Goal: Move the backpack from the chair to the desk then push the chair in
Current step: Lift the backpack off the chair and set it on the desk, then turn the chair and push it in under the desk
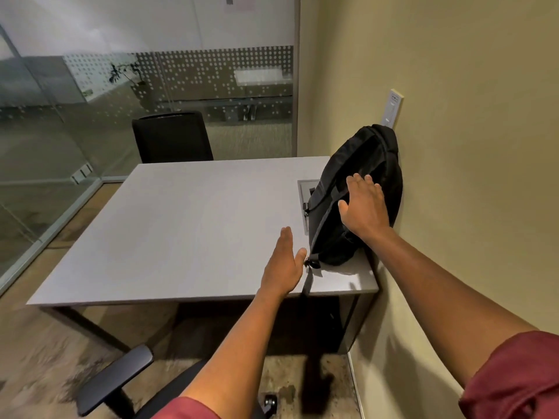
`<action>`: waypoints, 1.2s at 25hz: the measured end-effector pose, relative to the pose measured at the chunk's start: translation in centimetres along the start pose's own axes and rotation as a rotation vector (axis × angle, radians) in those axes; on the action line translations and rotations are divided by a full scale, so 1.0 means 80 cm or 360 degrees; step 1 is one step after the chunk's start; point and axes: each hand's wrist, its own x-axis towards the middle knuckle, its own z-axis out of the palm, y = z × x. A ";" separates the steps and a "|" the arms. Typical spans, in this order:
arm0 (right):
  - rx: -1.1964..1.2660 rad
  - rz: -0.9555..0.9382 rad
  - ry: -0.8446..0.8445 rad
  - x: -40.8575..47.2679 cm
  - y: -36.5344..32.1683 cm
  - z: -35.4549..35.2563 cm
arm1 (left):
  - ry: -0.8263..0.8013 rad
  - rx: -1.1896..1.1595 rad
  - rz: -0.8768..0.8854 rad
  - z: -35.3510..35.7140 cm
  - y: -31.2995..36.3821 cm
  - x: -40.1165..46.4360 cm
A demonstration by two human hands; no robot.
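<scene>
The black backpack [366, 164] stands upright on the right end of the grey desk [187, 231], leaning against the yellow wall. One strap hangs over the desk's front edge. My right hand [364, 207] lies flat and open against the backpack's front face. Just left of the bag's lower corner my left hand [284, 264] hovers open above the desk, its thumb close to a strap buckle. The black office chair [121, 379] is below me at the front of the desk, pulled out, with one armrest and a caster showing.
A second black chair [172, 137] stands at the desk's far side before a glass partition. A recessed cable box [305, 189] is set in the desktop beside the bag. A wall socket plate [393, 108] sits above the backpack. Carpet floor lies left of the desk.
</scene>
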 end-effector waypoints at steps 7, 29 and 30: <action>0.0323 0.0130 -0.0049 -0.180 -0.055 -0.021 | 0.0023 0.0006 0.0051 -0.044 -0.019 -0.148; 0.0724 -0.0127 -0.0370 -0.467 -0.179 -0.060 | 0.0383 -0.0127 -0.0172 -0.110 -0.043 -0.472; 0.0736 -0.0124 -0.0396 -0.476 -0.186 -0.060 | 0.0386 -0.0125 -0.0199 -0.112 -0.048 -0.485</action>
